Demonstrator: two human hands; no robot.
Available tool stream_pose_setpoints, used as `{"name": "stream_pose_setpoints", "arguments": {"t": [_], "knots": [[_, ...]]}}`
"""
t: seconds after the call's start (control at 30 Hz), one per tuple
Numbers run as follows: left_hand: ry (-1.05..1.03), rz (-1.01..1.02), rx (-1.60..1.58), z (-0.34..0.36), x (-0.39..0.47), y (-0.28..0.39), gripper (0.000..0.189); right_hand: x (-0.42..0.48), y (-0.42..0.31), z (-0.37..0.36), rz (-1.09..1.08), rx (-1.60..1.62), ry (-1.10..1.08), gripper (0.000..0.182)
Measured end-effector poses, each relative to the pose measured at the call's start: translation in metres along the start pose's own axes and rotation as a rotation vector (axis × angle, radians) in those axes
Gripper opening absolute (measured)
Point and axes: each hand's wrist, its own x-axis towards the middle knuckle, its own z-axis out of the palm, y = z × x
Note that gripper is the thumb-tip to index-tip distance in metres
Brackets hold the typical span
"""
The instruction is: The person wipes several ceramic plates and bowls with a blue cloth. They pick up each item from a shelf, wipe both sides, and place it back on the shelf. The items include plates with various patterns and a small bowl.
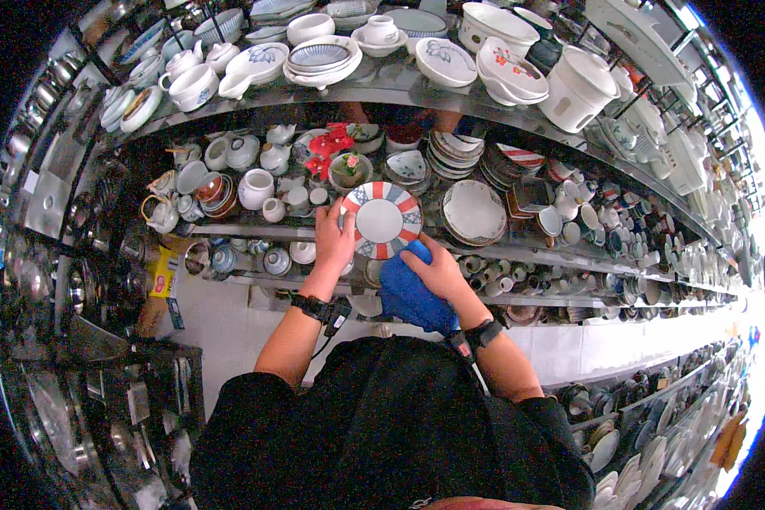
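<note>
Between my two hands is a round plate (380, 220) with a white centre and a rim of red, white and starred grey-blue panels. My left hand (333, 236) grips its left edge, thumb over the rim. A blue cloth (414, 290) hangs from my right hand (438, 268), which pinches it against the plate's lower right edge. Behind the plate, a shelf holds a glass bowl (350, 172) with red artificial flowers (329, 148) beside it. A stack of white plates (475, 212) stands to the right of my right hand.
An upper shelf (382, 94) juts out above, carrying white dishes and a lidded white pot (580, 86). Teapots (161, 213) and jars (255, 188) crowd the left; cups (570, 191) line the right. Metalware fills the left racks. A yellow-labelled box (164, 274) stands low at left.
</note>
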Motion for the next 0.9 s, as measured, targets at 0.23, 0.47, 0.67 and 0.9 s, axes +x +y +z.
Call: {"name": "stream_pose_setpoints", "arguments": {"t": [0.23,0.47,0.67,0.9], "knots": [[-0.001,0.019,0.117,0.011,0.006,-0.003,0.052,0.006,-0.009,0.001,-0.032,-0.071,0.029,0.074],[-0.015,0.017,0.150,0.017,0.007,-0.004,0.054,0.018,0.007,0.013,-0.115,-0.236,0.107,0.081],[0.019,-0.021,0.149,0.020,0.006,-0.014,0.056,0.022,-0.014,-0.001,0.012,-0.351,-0.074,0.093],[0.107,0.077,0.005,-0.001,-0.012,0.050,0.043,-0.003,0.054,-0.044,0.050,-0.064,-0.045,0.086]]}}
